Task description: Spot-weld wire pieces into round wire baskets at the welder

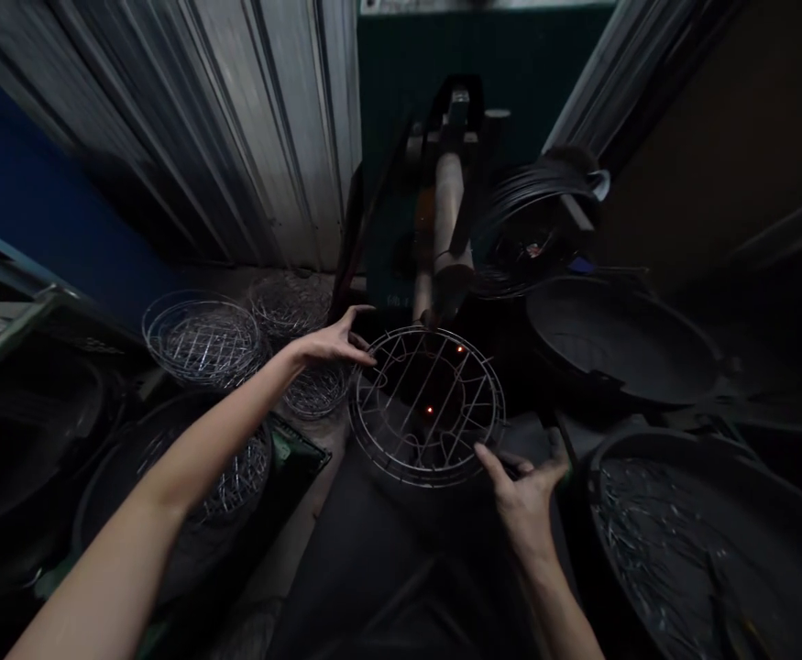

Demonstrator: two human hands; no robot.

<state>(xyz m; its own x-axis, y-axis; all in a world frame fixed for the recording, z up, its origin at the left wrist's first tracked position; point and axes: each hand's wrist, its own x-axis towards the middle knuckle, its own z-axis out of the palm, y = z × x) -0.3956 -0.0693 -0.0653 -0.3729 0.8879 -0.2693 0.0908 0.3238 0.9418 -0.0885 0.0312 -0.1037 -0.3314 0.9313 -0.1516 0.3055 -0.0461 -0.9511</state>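
Note:
A round wire rack (434,403) with straight bars and bent wire pieces lies in the middle, just below the electrode end of a machine (450,211). My left hand (337,344) is at the rack's upper left rim, its thumb and fingers spread around the edge. At the lower right rim is my right hand (524,486), its thumb and fingers on the edge of the rack. Two small orange glowing spots show within the rack's outline.
Stacks of wire racks (208,339) lie on the floor at the left. A dark basin (717,541) with loose wire pieces stands at the lower right, another basin (613,339) above it. A wire coil (544,192) sits beside the machine.

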